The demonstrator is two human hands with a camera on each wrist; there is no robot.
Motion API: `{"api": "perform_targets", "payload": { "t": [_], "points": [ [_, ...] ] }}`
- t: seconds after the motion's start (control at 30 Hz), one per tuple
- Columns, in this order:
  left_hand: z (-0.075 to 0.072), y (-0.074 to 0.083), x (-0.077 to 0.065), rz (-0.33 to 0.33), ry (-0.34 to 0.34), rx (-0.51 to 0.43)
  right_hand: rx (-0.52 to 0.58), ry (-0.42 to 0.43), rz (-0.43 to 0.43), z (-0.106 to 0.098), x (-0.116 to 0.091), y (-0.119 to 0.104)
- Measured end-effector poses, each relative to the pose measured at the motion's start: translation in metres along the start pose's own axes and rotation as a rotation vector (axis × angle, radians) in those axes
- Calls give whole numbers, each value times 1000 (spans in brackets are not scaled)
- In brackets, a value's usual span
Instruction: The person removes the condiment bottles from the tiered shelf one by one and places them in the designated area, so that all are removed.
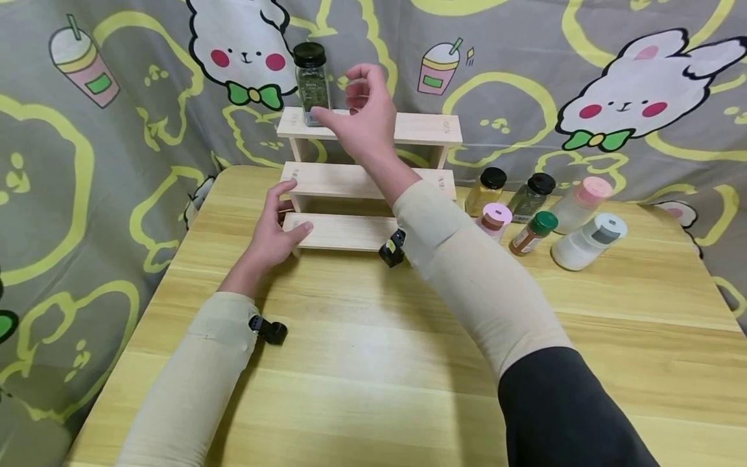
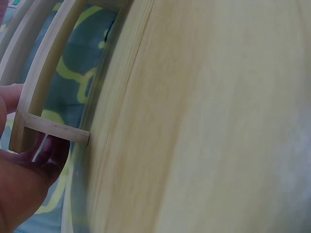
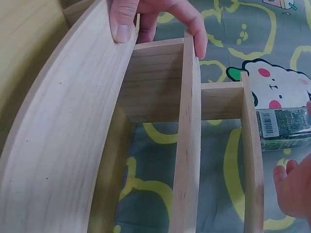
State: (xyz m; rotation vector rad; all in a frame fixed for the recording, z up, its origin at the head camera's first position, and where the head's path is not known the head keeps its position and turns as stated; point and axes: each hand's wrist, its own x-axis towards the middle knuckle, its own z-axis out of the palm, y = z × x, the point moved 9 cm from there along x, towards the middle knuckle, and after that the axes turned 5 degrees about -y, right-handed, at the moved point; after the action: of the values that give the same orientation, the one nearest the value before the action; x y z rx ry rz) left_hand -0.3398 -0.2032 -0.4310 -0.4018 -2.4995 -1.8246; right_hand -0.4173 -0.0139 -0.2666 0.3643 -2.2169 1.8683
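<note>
A three-tier wooden rack (image 1: 344, 179) stands at the back of the table. My left hand (image 1: 270, 232) holds its left end, the thumb on the lowest tier and a finger reaching to the middle one. In the left wrist view the left hand (image 2: 24, 187) wraps round the rack's end. On the top tier's left end stands a square glass jar (image 1: 312, 81) of green dried herbs with a black lid. Beside it is my right hand (image 1: 373, 123), fingers bent loosely and apart from the glass. Its thumb tip is at the jar's lower front; whether it touches I cannot tell.
On the table right of the rack stand several seasoning containers: a yellow jar (image 1: 486, 188), a black-lidded herb jar (image 1: 528, 201), a pink-lidded bottle (image 1: 496, 220), a green-capped bottle (image 1: 532, 235), a pink-capped shaker (image 1: 578, 204) and a grey-capped shaker (image 1: 583, 246). A patterned curtain (image 1: 496, 39) hangs behind.
</note>
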Motion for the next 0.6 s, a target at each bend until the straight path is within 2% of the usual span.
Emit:
{"api": "perform_targets", "payload": {
  "t": [0.2,0.6],
  "points": [
    [1,0,-1,-7,-10,-18,-17,11,33,6,9,2],
    [2,2,-1,-7,-2,0,-154,9,60,18,22,10]
  ]
}}
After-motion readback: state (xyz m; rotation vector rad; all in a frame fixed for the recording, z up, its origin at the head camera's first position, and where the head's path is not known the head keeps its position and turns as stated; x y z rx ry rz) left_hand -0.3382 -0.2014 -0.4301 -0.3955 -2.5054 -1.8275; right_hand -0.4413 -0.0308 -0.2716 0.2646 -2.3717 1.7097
